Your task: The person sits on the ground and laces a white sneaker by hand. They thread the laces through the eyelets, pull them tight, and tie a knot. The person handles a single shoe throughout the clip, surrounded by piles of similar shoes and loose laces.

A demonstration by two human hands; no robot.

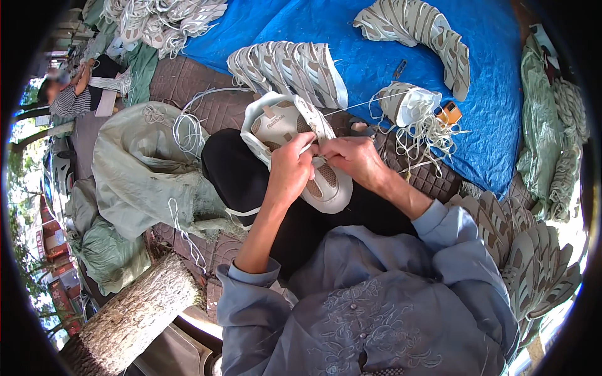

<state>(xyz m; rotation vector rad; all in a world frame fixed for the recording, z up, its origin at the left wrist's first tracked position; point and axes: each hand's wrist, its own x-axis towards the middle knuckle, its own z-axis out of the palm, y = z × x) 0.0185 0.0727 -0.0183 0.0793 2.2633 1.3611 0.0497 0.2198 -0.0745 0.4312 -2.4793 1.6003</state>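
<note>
A cream and beige sneaker upper (334, 195) rests across my black-trousered knees, its toe towards me and its pale lining facing up. Over its lacing area both hands meet, fingers closed in a pinch. A short bit of white shoelace (306, 149) shows at the fingertips of my left hand (290, 168). My right hand (359, 158) pinches close beside it, apparently on the same lace; its fingertips partly hide the eyelets. One taut white strand runs from behind the upper to the right, towards a bundle of white laces (433, 135).
A blue tarp (489, 37) ahead bears a curved row of nested uppers (433, 31), an orange object (449, 113) and a small dark tool (399, 69). Another row (288, 69) lies nearer. More uppers (533, 263) stand right; a pale sack (125, 156) lies left. A person (75, 94) sits far left.
</note>
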